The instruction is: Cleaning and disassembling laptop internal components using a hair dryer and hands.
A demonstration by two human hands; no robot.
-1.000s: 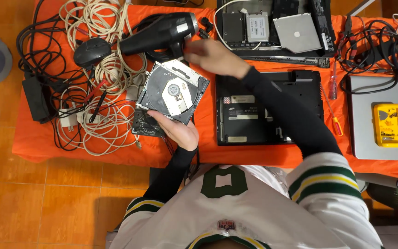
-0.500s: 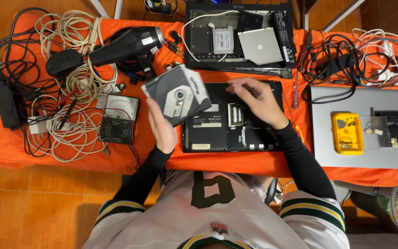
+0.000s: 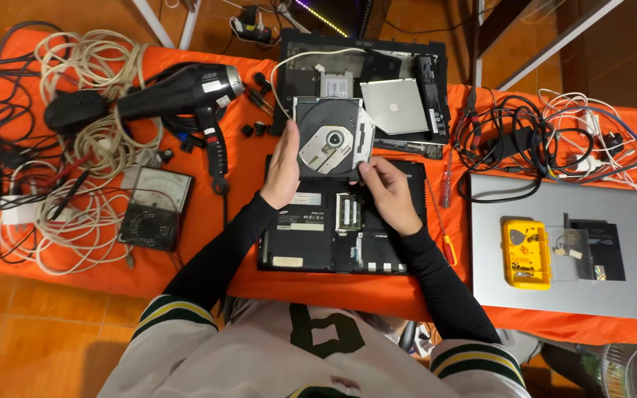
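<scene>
— What is the person holding?

— A slim optical disc drive [image 3: 331,137], its tray side facing up so the round spindle and silvery metal plate are showing. It is being held just above the orange-covered table [image 3: 237,184], over the top edge of an opened black laptop base [image 3: 340,232] lying underside up.

— How are the hands gripping it?

— The left hand [image 3: 283,171] is standing along the drive's left edge, fingers together and pressing flat against the side. The right hand [image 3: 390,193] is pinching the lower right corner, thumb and fingers clamping on it. Both forearms are in black sleeves, coming out of a grey jersey with green and yellow cuffs.

— What is lying around that?

— Behind the drive, a second dismantled laptop [image 3: 366,81] is sitting open with a silver drive [image 3: 394,105] resting on it. To the left, a black hair dryer [image 3: 158,94] is lying on its side near an analogue multimeter [image 3: 155,208] and a heap of white and black cables [image 3: 75,169]. To the right, a red-handled screwdriver [image 3: 446,214] is lying just beside the laptop base, then a closed grey laptop [image 3: 628,243] carrying a yellow case [image 3: 527,253], with a black tangle of cables [image 3: 525,140] beyond it.
</scene>
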